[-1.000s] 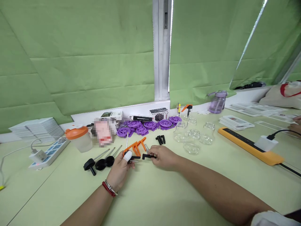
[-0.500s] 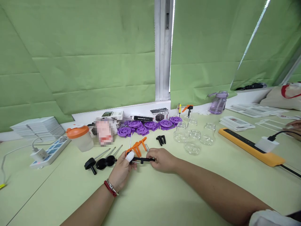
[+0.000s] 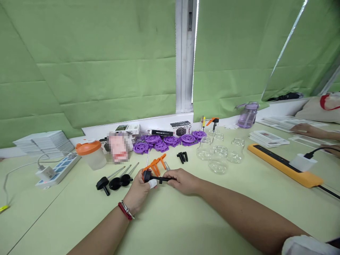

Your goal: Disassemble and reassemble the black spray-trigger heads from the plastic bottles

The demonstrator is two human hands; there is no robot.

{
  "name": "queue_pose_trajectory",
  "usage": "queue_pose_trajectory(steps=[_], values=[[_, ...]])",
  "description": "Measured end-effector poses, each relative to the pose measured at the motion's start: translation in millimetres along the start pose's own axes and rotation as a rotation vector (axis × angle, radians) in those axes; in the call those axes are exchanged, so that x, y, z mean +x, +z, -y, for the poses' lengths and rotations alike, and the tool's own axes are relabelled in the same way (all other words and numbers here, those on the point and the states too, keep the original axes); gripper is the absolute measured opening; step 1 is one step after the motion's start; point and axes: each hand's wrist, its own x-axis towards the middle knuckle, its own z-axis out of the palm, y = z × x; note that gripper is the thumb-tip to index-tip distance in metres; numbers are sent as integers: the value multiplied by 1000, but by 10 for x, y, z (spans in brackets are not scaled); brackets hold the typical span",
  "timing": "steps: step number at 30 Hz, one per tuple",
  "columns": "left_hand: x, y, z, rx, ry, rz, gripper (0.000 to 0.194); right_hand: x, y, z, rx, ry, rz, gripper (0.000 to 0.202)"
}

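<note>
My left hand (image 3: 140,183), with a white wrap on one finger, is closed around the round head of a black stemmed part (image 3: 147,176). A bit of orange shows beside that head. My right hand (image 3: 182,180) pinches the far end of the part's stem, so it lies level between both hands. Just behind them are orange levers (image 3: 156,165) and small metal pieces (image 3: 167,165). Similar black round-headed parts with metal rods (image 3: 102,183) lie left of my left hand. Short black tubes (image 3: 182,157) sit beyond my right hand.
Purple spoked plastic pieces (image 3: 171,141) lie along the back. Clear containers (image 3: 218,165) and an orange power strip (image 3: 281,164) stand right; an orange-lidded cup (image 3: 91,156) and white power strip (image 3: 61,169) left. Another person's hand (image 3: 305,130) is over cards at far right.
The black part has turned in my hands, its round head now showing toward me. My wrapped finger has moved below it. At far right, another person's hand has reached in over the cards.
</note>
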Motion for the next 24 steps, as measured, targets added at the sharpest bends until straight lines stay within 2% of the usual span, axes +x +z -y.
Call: queue_pose_trajectory(steps=[6,12,24], values=[[0,7,11,-52,-5,14,34,-1,43,9,0,-2,-31,21],[-39,69,-35,-102,-34,-20,36,-11,46,34,-36,11,-54,22],[-56,51,-10,-113,-56,1,34,-19,106,18,-103,39,-86,27]])
